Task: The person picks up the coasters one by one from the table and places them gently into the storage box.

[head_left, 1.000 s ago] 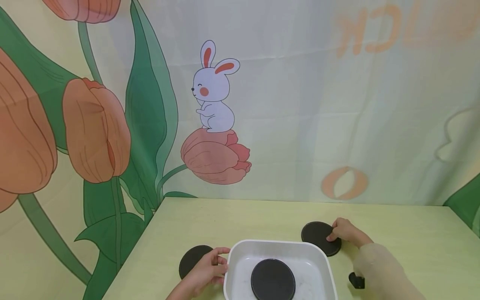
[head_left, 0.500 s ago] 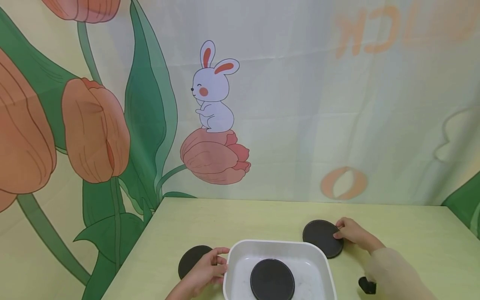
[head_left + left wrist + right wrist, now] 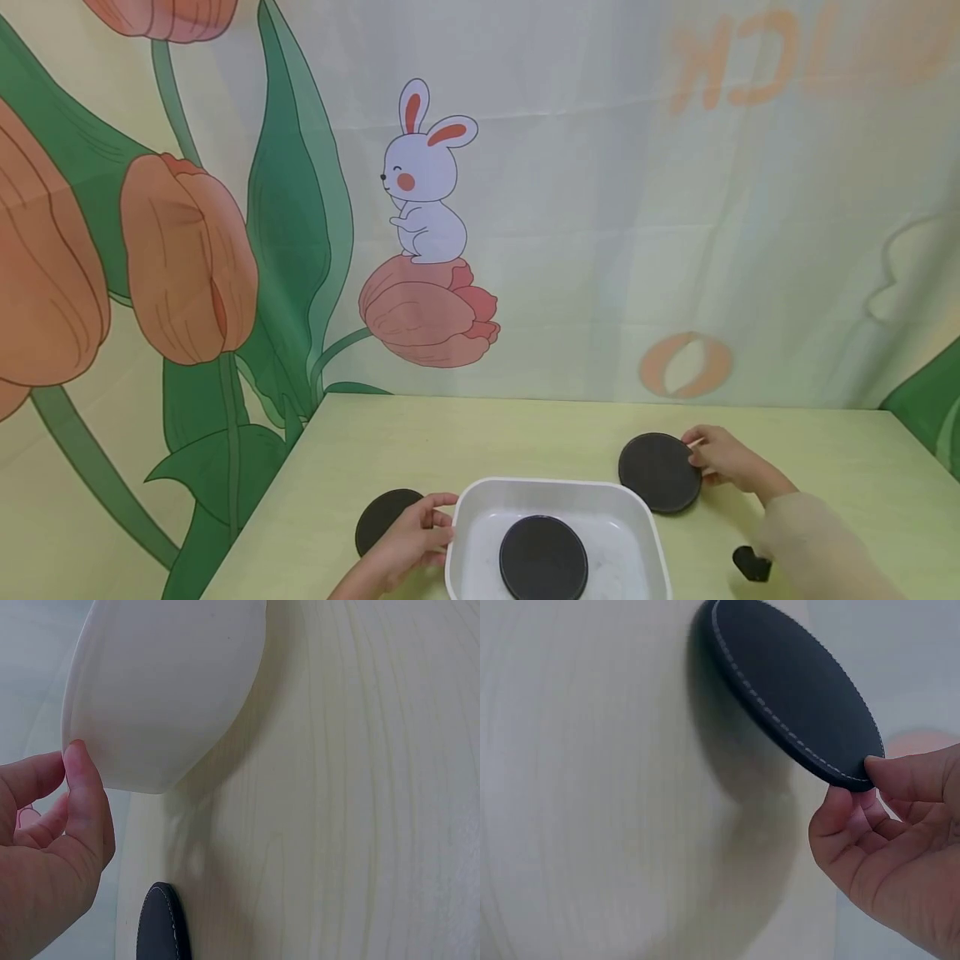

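On a bench, a white tray stands touched by a relaxed left grip, while the right grip pinches only the edge of a tilted black disc near the tray's far right corner, a slim hold risking a drop.

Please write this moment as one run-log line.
left hand: touching white rectangular tray | right hand: pinching black round stitched coaster by edge | inside tray: another black round coaster

disc in tray (second disc left, third disc right)
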The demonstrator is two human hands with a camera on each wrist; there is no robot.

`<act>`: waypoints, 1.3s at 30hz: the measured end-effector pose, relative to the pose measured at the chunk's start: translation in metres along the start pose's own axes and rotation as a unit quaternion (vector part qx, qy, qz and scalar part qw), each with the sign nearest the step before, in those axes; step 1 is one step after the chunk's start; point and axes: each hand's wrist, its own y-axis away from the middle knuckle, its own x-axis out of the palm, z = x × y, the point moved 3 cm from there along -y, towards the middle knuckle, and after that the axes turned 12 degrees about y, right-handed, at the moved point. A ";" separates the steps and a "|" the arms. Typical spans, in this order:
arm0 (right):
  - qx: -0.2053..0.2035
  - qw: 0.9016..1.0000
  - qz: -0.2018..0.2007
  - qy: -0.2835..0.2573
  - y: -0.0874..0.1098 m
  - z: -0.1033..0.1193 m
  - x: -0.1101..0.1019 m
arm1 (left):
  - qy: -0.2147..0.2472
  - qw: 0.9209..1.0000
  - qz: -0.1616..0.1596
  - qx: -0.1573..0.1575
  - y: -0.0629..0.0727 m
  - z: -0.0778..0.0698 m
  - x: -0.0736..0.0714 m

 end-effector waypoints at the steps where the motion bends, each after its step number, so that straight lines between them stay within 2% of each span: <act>1: -0.002 1.000 0.002 -0.002 0.001 0.001 -0.003 | 0.001 1.000 0.001 0.001 0.000 0.000 0.000; 10: -0.020 1.000 -0.006 -0.019 0.008 0.015 -0.021 | -0.001 1.000 -0.002 0.001 -0.001 0.000 0.000; 21: -0.050 0.996 -0.010 -0.069 0.013 0.044 -0.020 | 0.001 1.000 -0.001 0.004 -0.001 0.000 0.000; 29: -0.090 0.990 0.028 -0.108 0.018 0.068 -0.004 | 0.000 1.000 -0.002 0.000 -0.001 0.001 0.000; 39: -0.133 0.971 0.099 -0.172 0.021 0.090 0.024 | 0.004 1.000 0.005 0.004 -0.003 0.003 -0.001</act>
